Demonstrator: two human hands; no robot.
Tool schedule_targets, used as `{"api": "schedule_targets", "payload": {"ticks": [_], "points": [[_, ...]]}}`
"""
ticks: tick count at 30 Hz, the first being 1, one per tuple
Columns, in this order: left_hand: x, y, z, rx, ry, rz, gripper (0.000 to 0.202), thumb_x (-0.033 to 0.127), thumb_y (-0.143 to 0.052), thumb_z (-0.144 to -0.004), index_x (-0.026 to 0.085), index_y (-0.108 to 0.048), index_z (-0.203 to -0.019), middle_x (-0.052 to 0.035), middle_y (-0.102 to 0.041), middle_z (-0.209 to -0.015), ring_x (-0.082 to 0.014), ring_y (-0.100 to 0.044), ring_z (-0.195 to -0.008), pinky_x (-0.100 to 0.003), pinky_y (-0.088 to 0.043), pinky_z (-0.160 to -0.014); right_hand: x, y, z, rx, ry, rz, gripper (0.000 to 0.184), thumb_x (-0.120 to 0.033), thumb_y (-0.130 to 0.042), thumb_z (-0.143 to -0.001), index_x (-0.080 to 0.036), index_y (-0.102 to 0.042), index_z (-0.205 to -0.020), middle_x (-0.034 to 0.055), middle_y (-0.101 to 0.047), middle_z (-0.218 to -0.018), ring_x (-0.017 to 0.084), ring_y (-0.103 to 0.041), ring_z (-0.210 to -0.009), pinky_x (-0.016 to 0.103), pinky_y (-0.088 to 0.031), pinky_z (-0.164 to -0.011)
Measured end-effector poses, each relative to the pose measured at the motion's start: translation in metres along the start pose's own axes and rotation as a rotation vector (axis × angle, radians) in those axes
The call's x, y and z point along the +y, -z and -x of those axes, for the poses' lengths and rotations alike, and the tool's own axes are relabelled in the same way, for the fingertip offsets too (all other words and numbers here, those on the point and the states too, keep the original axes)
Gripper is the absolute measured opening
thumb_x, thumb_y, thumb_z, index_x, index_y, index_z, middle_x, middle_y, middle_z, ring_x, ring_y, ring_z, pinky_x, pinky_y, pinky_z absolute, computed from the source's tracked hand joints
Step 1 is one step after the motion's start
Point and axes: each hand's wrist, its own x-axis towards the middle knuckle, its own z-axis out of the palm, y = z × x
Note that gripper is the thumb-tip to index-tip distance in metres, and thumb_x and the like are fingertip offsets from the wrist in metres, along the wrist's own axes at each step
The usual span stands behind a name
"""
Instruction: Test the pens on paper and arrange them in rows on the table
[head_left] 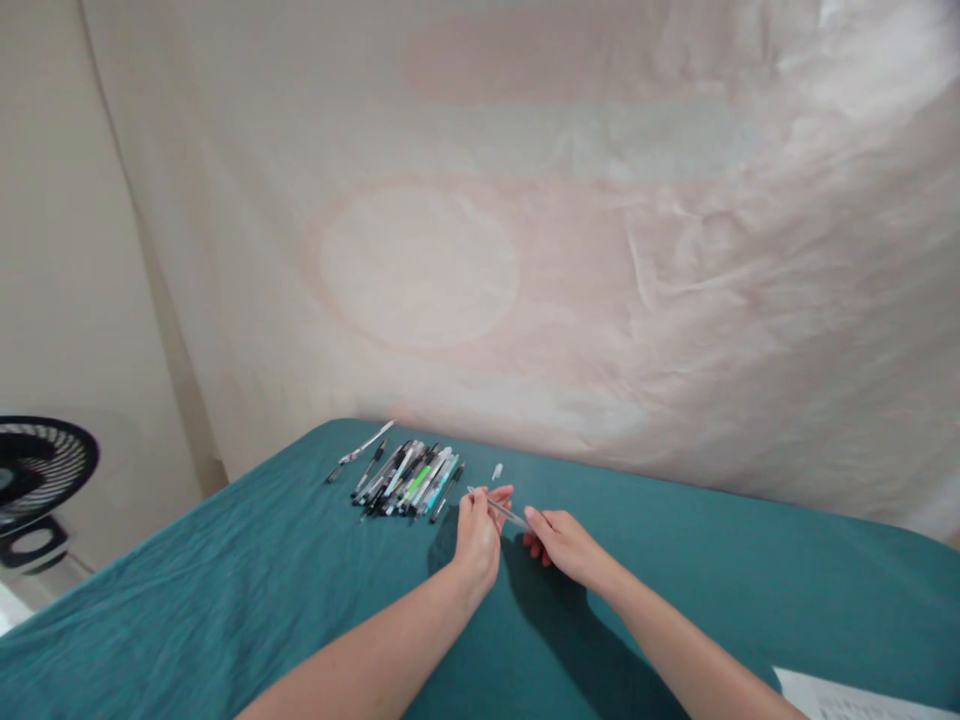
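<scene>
Between my two hands is a slim, pale, see-through pen [510, 515], held at a slant above the green cloth. My left hand [480, 530] grips its upper-left end, thumb and fingers closed around it. The lower-right end is pinched in my right hand [559, 540], its other fingers curled underneath. A small clear pen cap [497, 471] lies on the cloth just beyond my left hand. To the left of that hand lies a heap of pens [409, 480], mostly black, white and grey, with a green one and light blue ones among them.
Green cloth [262, 580] covers the table. A white pen [366, 442] lies apart at the heap's far left. Printed paper [847, 698] rests at the near right edge. A black fan [45, 475] stands beyond the left edge, and a pale curtain [562, 250] hangs behind.
</scene>
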Motion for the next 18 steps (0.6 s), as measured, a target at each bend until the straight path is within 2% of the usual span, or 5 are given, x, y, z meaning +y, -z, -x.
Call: {"api": "schedule_targets", "payload": {"ticks": [2, 5, 8, 11, 18], "points": [[-0.001, 0.0, 0.0, 0.001, -0.006, 0.002, 0.007, 0.022, -0.034, -0.087, 0.018, -0.039, -0.084, -0.0083, -0.065, -0.08, -0.0117, -0.062, -0.078, -0.031, -0.043, -0.083, -0.001, -0.003, 0.009, -0.033, -0.003, -0.021, 0.054, -0.054, -0.027, -0.082, -0.014, -0.056, -0.062, 0.0023, -0.054, -0.05, 0.01, -0.049, -0.04, 0.02, -0.037, -0.042], [-0.001, -0.003, 0.003, -0.019, 0.005, 0.003, 0.009, 0.023, -0.035, -0.087, 0.017, -0.041, -0.085, -0.0106, -0.065, -0.083, -0.0135, -0.062, -0.08, -0.033, -0.043, -0.084, 0.001, -0.006, 0.017, 0.051, 0.029, -0.043, 0.051, -0.053, -0.026, -0.082, -0.016, -0.053, -0.061, 0.0003, -0.051, -0.048, 0.01, -0.048, -0.042, 0.02, -0.036, -0.042], [0.0, -0.006, 0.009, -0.161, 0.058, -0.006, 0.013, 0.027, -0.04, -0.085, 0.015, -0.044, -0.089, -0.0132, -0.064, -0.092, -0.0169, -0.061, -0.086, -0.036, -0.043, -0.084, 0.003, -0.006, 0.019, 0.162, 0.063, -0.068, 0.047, -0.052, -0.028, -0.082, -0.017, -0.05, -0.059, -0.0014, -0.048, -0.046, 0.011, -0.046, -0.04, 0.02, -0.035, -0.042], [0.001, -0.008, 0.015, -0.298, 0.11, -0.044, 0.018, 0.029, -0.044, -0.083, 0.015, -0.046, -0.093, -0.0137, -0.061, -0.099, -0.0185, -0.06, -0.089, -0.036, -0.043, -0.084, 0.003, -0.005, 0.02, 0.205, 0.062, -0.124, 0.045, -0.052, -0.03, -0.081, -0.018, -0.048, -0.058, -0.0021, -0.046, -0.044, 0.011, -0.045, -0.039, 0.021, -0.035, -0.041], [0.001, -0.009, 0.012, -0.286, 0.149, -0.027, 0.012, 0.024, -0.045, -0.083, 0.015, -0.044, -0.09, -0.0127, -0.061, -0.099, -0.0184, -0.06, -0.091, -0.035, -0.044, -0.084, 0.009, -0.005, 0.023, 0.254, 0.084, -0.191, 0.045, -0.052, -0.029, -0.082, -0.017, -0.051, -0.064, -0.0011, -0.05, -0.052, 0.012, -0.048, -0.044, 0.022, -0.039, -0.045]]}}
